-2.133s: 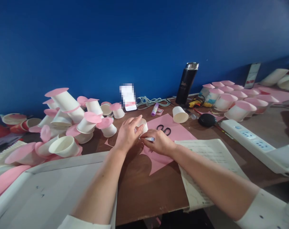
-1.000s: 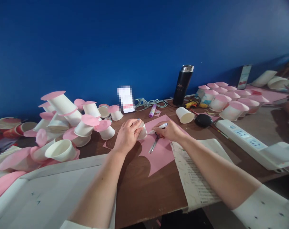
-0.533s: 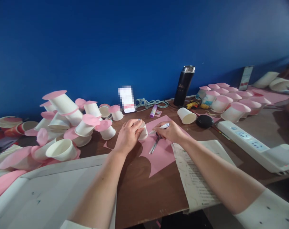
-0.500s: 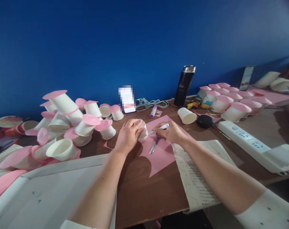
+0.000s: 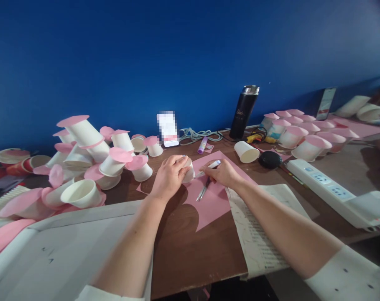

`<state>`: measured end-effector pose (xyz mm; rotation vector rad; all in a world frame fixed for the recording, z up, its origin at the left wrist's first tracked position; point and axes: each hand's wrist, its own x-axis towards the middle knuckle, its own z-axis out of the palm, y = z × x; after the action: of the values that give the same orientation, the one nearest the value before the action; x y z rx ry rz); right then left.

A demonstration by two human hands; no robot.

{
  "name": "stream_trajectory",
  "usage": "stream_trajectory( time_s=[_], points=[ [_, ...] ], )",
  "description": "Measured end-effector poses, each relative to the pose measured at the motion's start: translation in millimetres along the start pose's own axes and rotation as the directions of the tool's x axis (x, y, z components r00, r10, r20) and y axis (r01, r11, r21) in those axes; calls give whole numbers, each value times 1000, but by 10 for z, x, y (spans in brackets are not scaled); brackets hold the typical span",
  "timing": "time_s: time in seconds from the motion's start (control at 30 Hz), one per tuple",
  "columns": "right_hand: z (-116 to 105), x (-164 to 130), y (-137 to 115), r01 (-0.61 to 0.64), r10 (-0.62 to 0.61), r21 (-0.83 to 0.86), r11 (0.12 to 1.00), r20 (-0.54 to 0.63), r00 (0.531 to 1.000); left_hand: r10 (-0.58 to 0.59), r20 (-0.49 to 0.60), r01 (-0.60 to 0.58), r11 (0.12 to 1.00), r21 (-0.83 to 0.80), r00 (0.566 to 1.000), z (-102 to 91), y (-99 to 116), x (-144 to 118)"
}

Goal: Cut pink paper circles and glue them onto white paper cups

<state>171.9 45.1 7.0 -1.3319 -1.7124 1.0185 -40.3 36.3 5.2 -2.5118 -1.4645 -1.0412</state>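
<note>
My left hand (image 5: pixel 171 175) is closed around a white paper cup (image 5: pixel 189 172) and presses it down on a sheet of pink paper (image 5: pixel 208 209). The hand hides most of the cup. In my right hand (image 5: pixel 225 173) is a white pen (image 5: pixel 211 166), its tip close to the base of the cup. Below the right fingers a pair of scissors (image 5: pixel 203 191) lies over the pink paper, blades pointing towards me. The scissors' handles are partly hidden by the hand. Curved pieces have been cut from the sheet's near left edge.
At left, paper cups with pink discs (image 5: pixel 116 161) are piled up. More capped cups (image 5: pixel 312 144) stand at right, near a power strip (image 5: pixel 321 188). A loose cup (image 5: pixel 246 151), black mouse (image 5: pixel 270 159), tumbler (image 5: pixel 244 113), glue stick (image 5: pixel 202 144) and phone (image 5: pixel 167 129) sit behind my hands.
The right hand and pen have shifted very slightly to the left beside the cup. The left hand keeps its hold. At the far right edge another person's arm has come nearer.
</note>
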Motion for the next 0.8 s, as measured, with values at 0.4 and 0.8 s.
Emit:
stream_trajectory(
  time_s=[0.4, 0.8],
  points=[
    [13, 109, 138, -17, 20, 35, 999, -70, 997, -4, 2, 4, 1000, -11, 1000, 6, -5, -1],
    [-84, -25, 44, 194, -182, -98, 976, 116, 976, -8, 16, 8, 1000, -5, 1000, -11, 6, 1]
  ],
)
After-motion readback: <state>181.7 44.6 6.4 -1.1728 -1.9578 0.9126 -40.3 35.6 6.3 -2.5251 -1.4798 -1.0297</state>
